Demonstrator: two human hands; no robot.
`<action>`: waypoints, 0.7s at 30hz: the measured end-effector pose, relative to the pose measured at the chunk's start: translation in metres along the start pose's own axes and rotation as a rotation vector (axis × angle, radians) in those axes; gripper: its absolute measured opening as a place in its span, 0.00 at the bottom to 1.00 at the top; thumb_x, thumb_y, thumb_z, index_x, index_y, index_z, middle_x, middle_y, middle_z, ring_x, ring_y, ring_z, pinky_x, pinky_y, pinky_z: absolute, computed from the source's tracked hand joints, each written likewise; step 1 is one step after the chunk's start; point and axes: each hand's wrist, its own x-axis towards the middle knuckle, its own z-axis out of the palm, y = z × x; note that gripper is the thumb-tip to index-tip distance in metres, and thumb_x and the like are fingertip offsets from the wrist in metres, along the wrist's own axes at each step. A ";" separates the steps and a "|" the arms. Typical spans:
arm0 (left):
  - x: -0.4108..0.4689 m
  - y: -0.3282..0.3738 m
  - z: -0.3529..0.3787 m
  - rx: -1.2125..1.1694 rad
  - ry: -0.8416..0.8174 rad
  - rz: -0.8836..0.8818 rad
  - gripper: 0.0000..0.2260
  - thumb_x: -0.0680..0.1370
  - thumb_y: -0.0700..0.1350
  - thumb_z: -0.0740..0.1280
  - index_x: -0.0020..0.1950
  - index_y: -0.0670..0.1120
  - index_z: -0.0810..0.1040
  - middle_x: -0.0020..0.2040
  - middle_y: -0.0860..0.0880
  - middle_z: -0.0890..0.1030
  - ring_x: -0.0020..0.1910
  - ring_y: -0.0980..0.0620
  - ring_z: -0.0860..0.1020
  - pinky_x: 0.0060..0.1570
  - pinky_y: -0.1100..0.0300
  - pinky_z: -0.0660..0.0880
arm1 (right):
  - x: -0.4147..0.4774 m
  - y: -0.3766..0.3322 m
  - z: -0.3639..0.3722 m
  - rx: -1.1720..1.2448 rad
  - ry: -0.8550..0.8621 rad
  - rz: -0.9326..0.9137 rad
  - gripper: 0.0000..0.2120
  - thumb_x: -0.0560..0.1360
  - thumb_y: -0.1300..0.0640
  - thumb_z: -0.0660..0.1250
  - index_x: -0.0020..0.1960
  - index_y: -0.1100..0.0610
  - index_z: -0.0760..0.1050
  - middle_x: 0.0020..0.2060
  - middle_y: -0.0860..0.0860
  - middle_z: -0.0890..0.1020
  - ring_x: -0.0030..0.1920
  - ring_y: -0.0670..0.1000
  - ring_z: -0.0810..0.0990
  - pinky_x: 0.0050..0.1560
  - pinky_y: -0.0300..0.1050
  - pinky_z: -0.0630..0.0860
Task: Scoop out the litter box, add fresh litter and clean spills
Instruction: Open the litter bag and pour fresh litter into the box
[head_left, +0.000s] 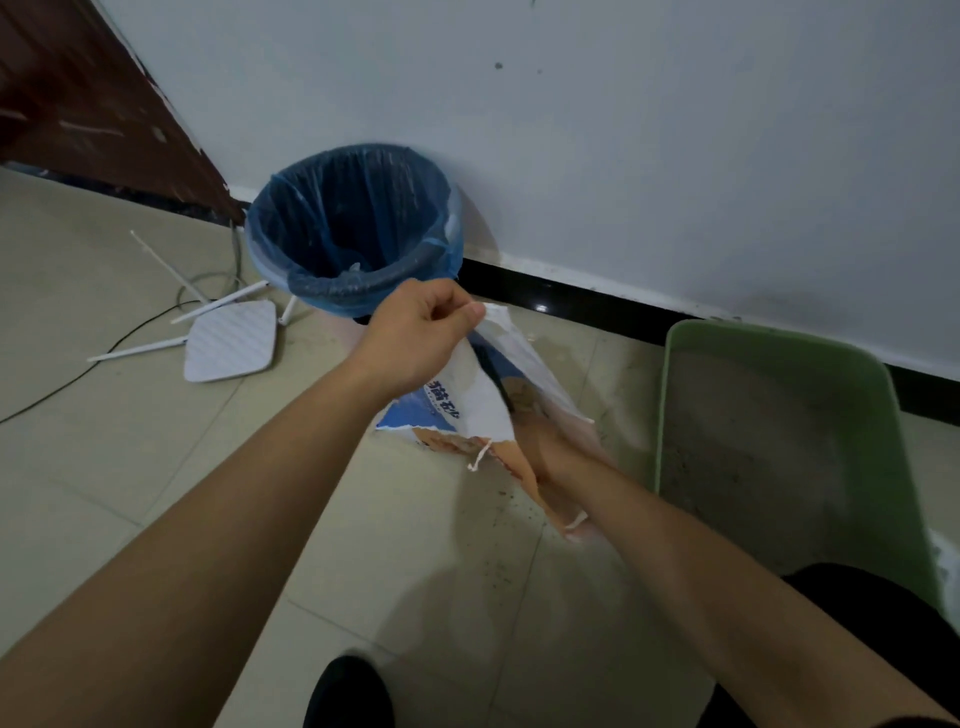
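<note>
A white, blue and orange litter bag (467, 405) stands on the floor between a bin and the litter box. My left hand (421, 338) pinches the bag's top edge and holds it up. My right hand (545, 447) reaches into the bag's open mouth; its fingers are hidden inside, so what it holds cannot be seen. A dark object (496, 379) shows inside the bag. The green litter box (675, 395) with grey litter lies at the right against the wall.
A bin with a blue liner (358, 228) stands by the wall behind the bag. A white router (228, 340) with antennas and cables lies on the tiles at the left. Spilled grains (498, 525) dot the floor near the bag. My dark shoe (348, 691) is at the bottom.
</note>
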 end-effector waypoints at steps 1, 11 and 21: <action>-0.001 0.003 -0.001 0.031 0.009 0.003 0.09 0.79 0.50 0.66 0.46 0.47 0.81 0.41 0.45 0.82 0.39 0.51 0.78 0.41 0.56 0.73 | 0.005 0.009 0.003 -0.011 0.015 -0.037 0.17 0.82 0.43 0.54 0.43 0.50 0.74 0.36 0.50 0.78 0.41 0.52 0.78 0.45 0.48 0.78; -0.027 0.023 0.002 0.281 0.069 -0.066 0.08 0.81 0.49 0.65 0.48 0.46 0.80 0.39 0.48 0.80 0.38 0.52 0.76 0.36 0.59 0.70 | -0.050 0.040 -0.034 0.182 0.056 -0.150 0.17 0.78 0.46 0.57 0.48 0.57 0.79 0.32 0.50 0.76 0.30 0.49 0.71 0.29 0.42 0.65; -0.030 0.040 0.016 0.345 0.138 -0.105 0.10 0.82 0.45 0.63 0.54 0.43 0.82 0.44 0.46 0.79 0.40 0.51 0.75 0.43 0.56 0.69 | -0.085 0.071 -0.066 0.211 -0.038 -0.105 0.17 0.78 0.44 0.56 0.44 0.56 0.74 0.27 0.50 0.69 0.23 0.47 0.62 0.25 0.38 0.59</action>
